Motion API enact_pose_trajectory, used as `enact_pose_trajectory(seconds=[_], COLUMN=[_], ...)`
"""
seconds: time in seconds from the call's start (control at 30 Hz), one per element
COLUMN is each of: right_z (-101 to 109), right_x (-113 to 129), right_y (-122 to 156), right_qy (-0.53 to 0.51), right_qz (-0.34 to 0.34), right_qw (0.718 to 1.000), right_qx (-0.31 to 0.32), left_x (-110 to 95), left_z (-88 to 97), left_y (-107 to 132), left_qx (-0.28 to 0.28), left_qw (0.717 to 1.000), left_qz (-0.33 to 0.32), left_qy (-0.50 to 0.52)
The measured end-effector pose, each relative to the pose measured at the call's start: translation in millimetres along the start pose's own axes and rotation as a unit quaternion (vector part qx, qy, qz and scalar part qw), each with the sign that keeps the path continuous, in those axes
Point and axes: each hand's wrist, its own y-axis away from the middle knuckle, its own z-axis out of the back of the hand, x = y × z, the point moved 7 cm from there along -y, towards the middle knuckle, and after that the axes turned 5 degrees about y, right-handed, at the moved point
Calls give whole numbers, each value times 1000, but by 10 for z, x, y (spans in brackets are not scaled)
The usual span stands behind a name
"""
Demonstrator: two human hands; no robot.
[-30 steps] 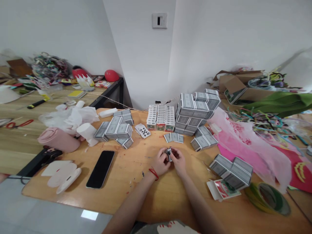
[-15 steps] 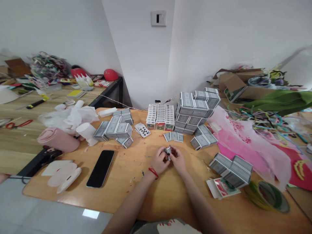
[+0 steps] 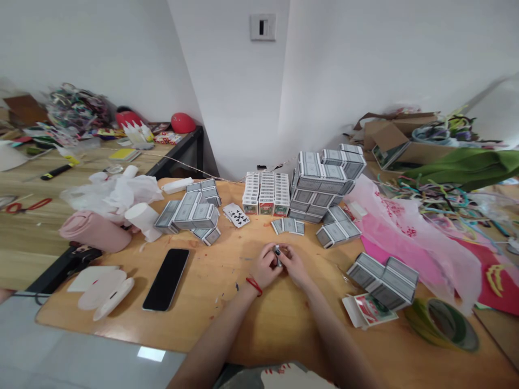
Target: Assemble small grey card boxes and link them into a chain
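Observation:
Near the table's middle, my left hand (image 3: 264,266) and my right hand (image 3: 294,265) meet with their fingers closed on a small playing card (image 3: 278,259). Its grey-and-white back shows as a narrow bent strip, and most of it is covered by fingers. A red cord circles my left wrist. Just beyond the hands lie a few bent cards (image 3: 287,226), back side up. To their left a small fan of face-up cards (image 3: 236,215) shows black clubs. Behind stand rows of white card boxes (image 3: 265,194) and a tall stack of grey folded-card blocks (image 3: 320,186).
More card blocks (image 3: 194,208) sit at left, others (image 3: 383,278) at right beside an opened card box (image 3: 375,310) and a tape roll (image 3: 441,324). A black phone (image 3: 166,280), a pale pink case (image 3: 103,292) and a pink roll (image 3: 95,231) occupy the left side.
The card between my fingers now looks narrower and more covered, with the fingers of both hands drawn closer around it. The view has shifted very slightly; other things rest in place.

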Motion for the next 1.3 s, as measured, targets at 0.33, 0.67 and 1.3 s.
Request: enact_pose_trajectory(seconds=[0.33,0.67,1.3], right_z=[53,117,152], right_x=[-21,29,-59], right_y=[47,114,60], right_qy=[-38,-37,-66], right_qz=[38,97,111], right_qw=[997,988,985], right_qx=[-59,-117,-113], left_x=[-229,250,373], left_z=[62,-89,-23], left_y=[-19,-10,-48], left_qx=[74,121,92], left_qw=[995,896,821], left_qz=[-27,268,329], left_qy=[66,334,457])
